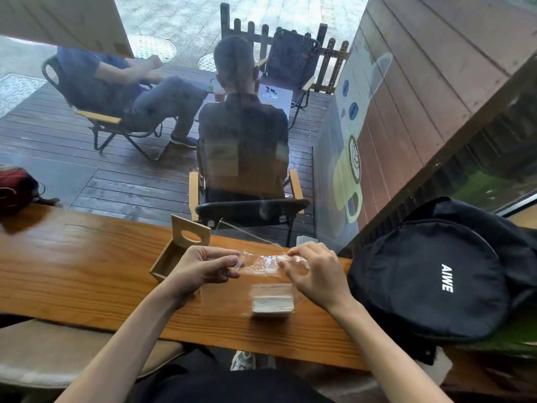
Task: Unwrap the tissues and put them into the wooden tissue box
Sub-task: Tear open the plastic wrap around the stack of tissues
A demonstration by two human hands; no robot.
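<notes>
A clear plastic wrapper is stretched between my two hands above the wooden counter. My left hand pinches its left end, and my right hand pinches its right end. Below the wrapper, a stack of pale tissues lies flat on the counter, partly under a clear film. The wooden tissue box sits open behind my left hand. Its lid with an oval slot stands upright at the far end.
A black backpack lies on the counter close to my right hand. A glass window runs along the counter's far edge, with people seated on chairs outside. A red bag rests at the far left.
</notes>
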